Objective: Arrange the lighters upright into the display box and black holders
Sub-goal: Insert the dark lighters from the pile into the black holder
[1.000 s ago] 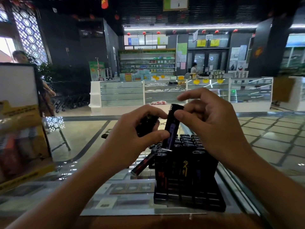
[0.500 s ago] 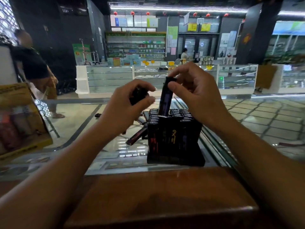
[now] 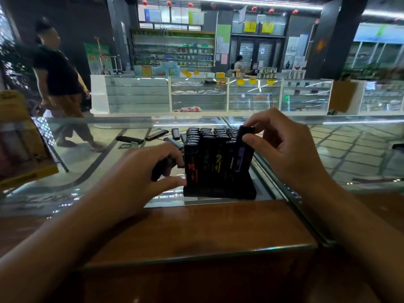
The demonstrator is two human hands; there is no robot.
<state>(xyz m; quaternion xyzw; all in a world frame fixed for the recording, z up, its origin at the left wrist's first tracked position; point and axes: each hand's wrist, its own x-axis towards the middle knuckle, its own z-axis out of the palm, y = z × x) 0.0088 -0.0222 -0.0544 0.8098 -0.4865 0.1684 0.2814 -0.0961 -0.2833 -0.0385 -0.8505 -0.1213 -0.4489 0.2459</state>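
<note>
One lighter (image 3: 242, 149) is pinched near its top between your right hand's (image 3: 286, 149) thumb and forefinger, standing nearly upright at the holder's (image 3: 218, 192) front right corner and, by the look of it, partly down into a slot. Your left hand (image 3: 140, 171) is curled round another dark lighter (image 3: 160, 169), and its thumb touches the holder's left side low down. The holder sits on the glass tabletop (image 3: 87, 171), its rows already packed with upright lighters, so this holder looks almost full. Left to do: seat the right-hand lighter, place the left-hand one, and gather the loose lighters (image 3: 153, 136) lying flat behind the holder's left. The yellow box (image 3: 24, 154) stands well left of the holder; its contents are too blurred to judge.
</note>
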